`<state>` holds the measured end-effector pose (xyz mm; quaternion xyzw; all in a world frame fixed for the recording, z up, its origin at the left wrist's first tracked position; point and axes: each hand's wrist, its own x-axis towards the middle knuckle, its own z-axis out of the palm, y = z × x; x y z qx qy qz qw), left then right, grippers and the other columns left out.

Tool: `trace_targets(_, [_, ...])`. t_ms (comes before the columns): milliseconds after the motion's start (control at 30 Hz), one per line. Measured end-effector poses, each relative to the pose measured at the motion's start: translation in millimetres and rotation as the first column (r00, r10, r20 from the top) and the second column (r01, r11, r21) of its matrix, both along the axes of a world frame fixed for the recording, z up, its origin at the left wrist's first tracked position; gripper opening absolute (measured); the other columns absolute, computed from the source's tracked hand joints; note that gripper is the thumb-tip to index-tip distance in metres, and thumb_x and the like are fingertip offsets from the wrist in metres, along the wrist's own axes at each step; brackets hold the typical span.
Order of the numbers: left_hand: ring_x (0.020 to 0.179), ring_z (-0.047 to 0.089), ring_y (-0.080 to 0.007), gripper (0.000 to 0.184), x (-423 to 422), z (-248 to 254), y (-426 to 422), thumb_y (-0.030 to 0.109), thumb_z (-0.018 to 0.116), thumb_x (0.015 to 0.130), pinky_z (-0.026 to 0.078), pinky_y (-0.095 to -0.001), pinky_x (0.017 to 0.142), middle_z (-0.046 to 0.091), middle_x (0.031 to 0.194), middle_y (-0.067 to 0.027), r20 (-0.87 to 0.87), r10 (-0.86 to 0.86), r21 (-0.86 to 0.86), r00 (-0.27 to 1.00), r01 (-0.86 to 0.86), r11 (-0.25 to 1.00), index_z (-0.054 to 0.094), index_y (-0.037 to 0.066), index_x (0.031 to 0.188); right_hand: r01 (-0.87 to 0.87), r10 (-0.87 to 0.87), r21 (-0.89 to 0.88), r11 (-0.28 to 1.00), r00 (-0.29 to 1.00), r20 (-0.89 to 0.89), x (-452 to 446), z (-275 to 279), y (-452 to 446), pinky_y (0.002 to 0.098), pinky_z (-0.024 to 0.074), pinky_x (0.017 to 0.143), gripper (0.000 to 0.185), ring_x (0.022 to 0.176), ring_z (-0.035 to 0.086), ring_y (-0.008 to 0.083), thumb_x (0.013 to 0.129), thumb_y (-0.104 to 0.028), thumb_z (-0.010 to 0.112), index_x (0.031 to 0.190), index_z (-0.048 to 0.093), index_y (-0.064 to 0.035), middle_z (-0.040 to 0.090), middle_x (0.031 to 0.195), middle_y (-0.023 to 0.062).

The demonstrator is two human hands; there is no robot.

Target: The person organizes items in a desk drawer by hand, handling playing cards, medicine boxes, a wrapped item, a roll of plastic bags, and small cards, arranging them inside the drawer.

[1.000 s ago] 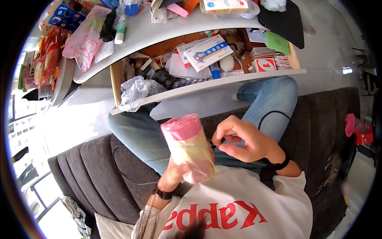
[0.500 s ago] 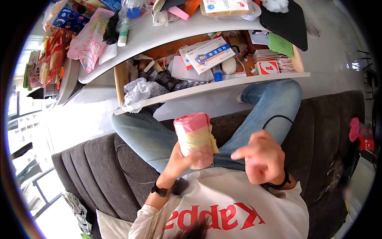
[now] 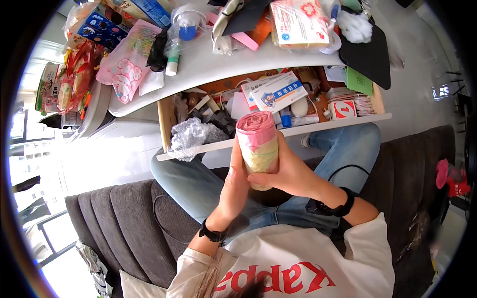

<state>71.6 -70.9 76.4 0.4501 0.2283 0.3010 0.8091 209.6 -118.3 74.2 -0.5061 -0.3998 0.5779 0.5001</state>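
A pink and yellow roll of plastic bags (image 3: 258, 144), which looks like rubbish bags, stands nearly upright between my hands above my lap. Along its left side lie the fingers of my left hand (image 3: 234, 186), pressed against it. My right hand (image 3: 293, 173) wraps the right side, its thumb across the lower front. The far side and part of the base are hidden by my fingers. Just beyond the roll is an open drawer (image 3: 348, 120) full of small items, among them a white and blue medicine box (image 3: 279, 92) and crumpled bubble wrap (image 3: 191, 136).
Above the drawer, the white tabletop (image 3: 208, 74) carries a tissue pack (image 3: 300, 25), a black mat (image 3: 370, 59) and a pink bag (image 3: 126, 74). A card box (image 3: 343, 110) sits at the drawer's right. I sit on a dark sofa (image 3: 124, 213).
My right hand has come in from the right, where it was off the roll, and now grips it. The roll has moved up and slightly right, closer to the drawer.
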Motion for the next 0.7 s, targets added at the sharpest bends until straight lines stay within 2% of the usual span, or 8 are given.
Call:
trace_targets(167, [0.135,0.017,-0.0237,0.078,-7,-15,31,0.054,0.031,0.090,0.014,-0.0366,0.110,0.020,0.145,-0.0133,-0.045,0.030,0.178,0.999,-0.021,0.984,0.008,0.000,0.141,-0.090,0.074,0.071,0.993,0.976,0.206,6,6,36,0.0335,0.0366,0.094,0.078,0.115,0.042,0.0200,0.069,-0.010,0.071,0.131,0.025,-0.0029,0.042,0.121,0.0134])
trace_targets(200, [0.133,0.024,-0.0216,0.079,-11,-22,36,0.044,0.054,0.086,0.019,-0.0360,0.108,0.025,0.143,-0.0114,-0.001,0.065,0.021,0.998,-0.065,0.998,0.015,0.001,0.140,-0.136,0.110,0.088,0.987,0.963,0.247,7,6,42,0.0335,0.0371,0.094,0.077,0.114,0.043,0.0204,0.068,-0.009,0.070,0.131,0.026,-0.0030,0.042,0.121,0.0135])
trace_targets(233, [0.130,0.028,-0.0208,0.077,-17,-24,40,0.036,0.059,0.084,0.022,-0.0355,0.107,0.030,0.140,-0.0112,-0.083,0.053,0.048,0.995,-0.049,0.998,0.019,0.001,0.139,-0.182,0.146,0.104,0.978,0.946,0.290,8,6,47,0.0335,0.0375,0.093,0.076,0.114,0.043,0.0209,0.068,-0.008,0.070,0.131,0.027,-0.0030,0.042,0.121,0.0136])
trace_targets(300, [0.124,0.037,-0.0192,0.073,-23,-22,48,0.020,0.069,0.079,0.029,-0.0345,0.103,0.039,0.133,-0.0109,-0.247,0.034,0.094,0.969,-0.011,0.996,0.026,0.001,0.135,-0.219,0.130,0.174,0.960,0.900,0.416,8,-5,54,0.0361,0.0411,0.088,0.076,0.109,0.047,0.0293,0.066,-0.010,0.071,0.129,0.029,-0.0027,0.042,0.119,0.0170])
trace_targets(333, [0.115,0.045,-0.0166,0.076,-23,-24,54,0.006,0.077,0.069,0.036,-0.0326,0.099,0.047,0.125,-0.0079,-0.240,0.069,-0.021,0.968,-0.076,0.997,0.033,0.001,0.130,-0.226,0.127,0.173,0.959,0.883,0.451,8,-6,57,0.0379,0.0427,0.085,0.075,0.106,0.048,0.0337,0.065,-0.011,0.071,0.127,0.030,-0.0018,0.042,0.118,0.0190])
trace_targets(400, [0.116,0.045,-0.0169,0.075,-23,-31,61,0.008,0.076,0.070,0.035,-0.0328,0.099,0.046,0.125,-0.0084,-0.249,0.114,0.015,0.962,-0.114,0.993,0.033,0.002,0.131,-0.258,0.155,0.122,0.958,0.830,0.536,8,-7,63,0.0402,0.0454,0.079,0.080,0.099,0.051,0.0390,0.064,-0.013,0.072,0.129,0.028,-0.0002,0.042,0.116,0.0212])
trace_targets(467, [0.116,0.044,-0.0179,0.073,-20,-33,66,0.007,0.074,0.072,0.036,-0.0333,0.099,0.046,0.125,-0.0088,-0.216,0.176,0.037,0.960,-0.172,0.984,0.033,0.001,0.131,-0.233,0.134,0.089,0.968,0.788,0.600,7,-3,69,0.0393,0.0429,0.085,0.084,0.105,0.048,0.0375,0.064,-0.011,0.073,0.133,0.025,-0.0024,0.039,0.120,0.0203])
trace_targets(700, [0.117,0.043,-0.0198,0.070,-17,-50,78,0.010,0.069,0.077,0.035,-0.0336,0.099,0.044,0.126,-0.0104,-0.071,0.232,-0.212,0.970,-0.242,0.947,0.029,0.004,0.135,-0.166,-0.001,0.172,0.971,0.716,0.698,-1,-23,68,0.0387,0.0438,0.083,0.088,0.104,0.049,0.0362,0.063,-0.011,0.074,0.136,0.024,-0.0040,0.042,0.118,0.0193])
